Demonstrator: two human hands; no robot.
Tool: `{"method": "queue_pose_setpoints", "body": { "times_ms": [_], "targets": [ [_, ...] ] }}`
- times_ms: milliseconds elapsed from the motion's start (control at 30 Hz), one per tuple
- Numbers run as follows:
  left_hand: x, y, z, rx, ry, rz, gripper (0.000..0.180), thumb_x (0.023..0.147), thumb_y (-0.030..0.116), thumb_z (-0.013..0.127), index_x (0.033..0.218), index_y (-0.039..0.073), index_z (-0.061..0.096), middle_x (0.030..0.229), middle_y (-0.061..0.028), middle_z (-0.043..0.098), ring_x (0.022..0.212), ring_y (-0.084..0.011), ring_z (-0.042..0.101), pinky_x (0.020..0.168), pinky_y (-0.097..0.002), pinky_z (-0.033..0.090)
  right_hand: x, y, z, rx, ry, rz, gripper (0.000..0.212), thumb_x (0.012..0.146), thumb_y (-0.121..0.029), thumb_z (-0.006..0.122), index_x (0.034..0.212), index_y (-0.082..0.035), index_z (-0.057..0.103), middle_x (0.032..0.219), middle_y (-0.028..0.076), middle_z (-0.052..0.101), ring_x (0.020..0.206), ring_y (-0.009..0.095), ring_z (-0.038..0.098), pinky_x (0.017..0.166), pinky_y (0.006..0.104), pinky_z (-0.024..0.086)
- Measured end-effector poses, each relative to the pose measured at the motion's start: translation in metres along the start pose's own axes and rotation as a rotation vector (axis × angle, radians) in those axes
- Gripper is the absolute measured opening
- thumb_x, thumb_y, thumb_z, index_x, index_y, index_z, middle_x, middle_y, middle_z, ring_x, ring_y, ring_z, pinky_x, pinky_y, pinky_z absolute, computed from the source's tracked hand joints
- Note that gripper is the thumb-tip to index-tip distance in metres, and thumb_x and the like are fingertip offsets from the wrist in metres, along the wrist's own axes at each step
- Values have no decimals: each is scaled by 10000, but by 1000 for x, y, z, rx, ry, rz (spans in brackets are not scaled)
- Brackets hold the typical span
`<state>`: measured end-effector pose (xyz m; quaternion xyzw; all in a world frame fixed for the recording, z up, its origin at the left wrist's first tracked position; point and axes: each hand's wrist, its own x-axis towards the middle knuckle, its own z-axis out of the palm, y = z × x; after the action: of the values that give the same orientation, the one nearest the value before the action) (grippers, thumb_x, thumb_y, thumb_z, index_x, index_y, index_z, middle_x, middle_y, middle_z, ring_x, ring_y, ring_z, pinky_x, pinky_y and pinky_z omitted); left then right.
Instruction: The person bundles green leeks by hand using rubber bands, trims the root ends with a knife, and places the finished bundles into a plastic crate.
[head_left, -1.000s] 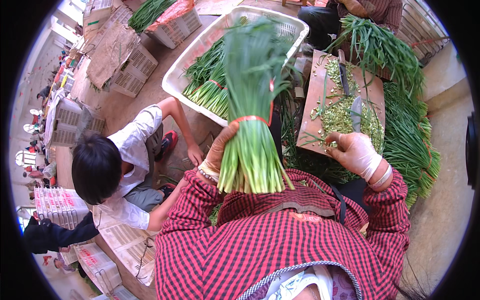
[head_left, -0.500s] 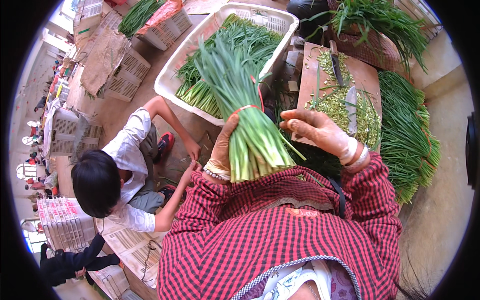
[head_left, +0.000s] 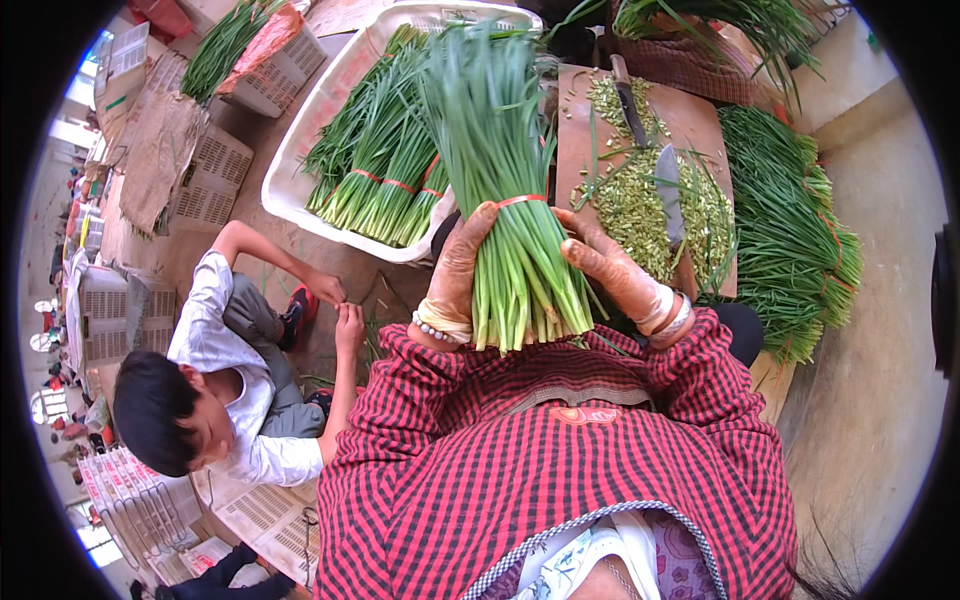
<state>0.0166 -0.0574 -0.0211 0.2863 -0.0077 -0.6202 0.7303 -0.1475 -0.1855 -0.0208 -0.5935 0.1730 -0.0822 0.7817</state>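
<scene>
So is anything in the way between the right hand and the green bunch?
No, nothing visible. The right hand is at the right edge of the bunch; whether they touch, I can't tell. The left hand holds the bunch from the other side.

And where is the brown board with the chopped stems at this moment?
In the head view, the brown board lies right of centre, toward the top, just beyond the right hand, between the white basket and the green bundles farther right.

Pretty bright, soft light overall, but the far-left windows [head_left: 50, 405] are blown out. Leaf tips [head_left: 485, 75] look smeary, and fisheye edges bend into black.
</scene>
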Motion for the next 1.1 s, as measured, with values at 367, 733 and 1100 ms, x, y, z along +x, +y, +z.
{"method": "queue_pose_setpoints", "body": {
  "times_ms": [367, 733, 1100],
  "targets": [
    [19, -34, 0, -18, 89, 195, 829, 874, 712, 521, 1330, 20, 532, 1217, -158, 644, 1060, -269, 640, 961, -418, 516, -3, -16, 19, 132, -92, 103, 1020, 792, -256, 840, 1545, -69, 178, 1410, 104, 495, 1284, 212, 483, 1100, 355, 368],
    [32, -22, 12, 304, 81, 243, 549, 911, 392, 693, 1333, 87, 518, 1158, -64, 653, 1033, -191, 646, 930, -369, 528, -24, -43, 19, -1041, 198, -26, 1106, 721, -589, 748, 1466, 62, 253, 1264, 306, 565, 1087, 436, 624, 930, 457, 509],
    [51, 93, 36, 323, 48, 206, 372, 846, 259, 753, 1111, 34, 622, 921, -90, 704, 776, -208, 703, 748, -359, 606, -9, -49, 2, -364, 139, -202, 623, 942, -143, 670, 1480, -31, 377, 1223, 133, 628, 1139, 208, 601, 1002, 340, 447]
  ]
}}
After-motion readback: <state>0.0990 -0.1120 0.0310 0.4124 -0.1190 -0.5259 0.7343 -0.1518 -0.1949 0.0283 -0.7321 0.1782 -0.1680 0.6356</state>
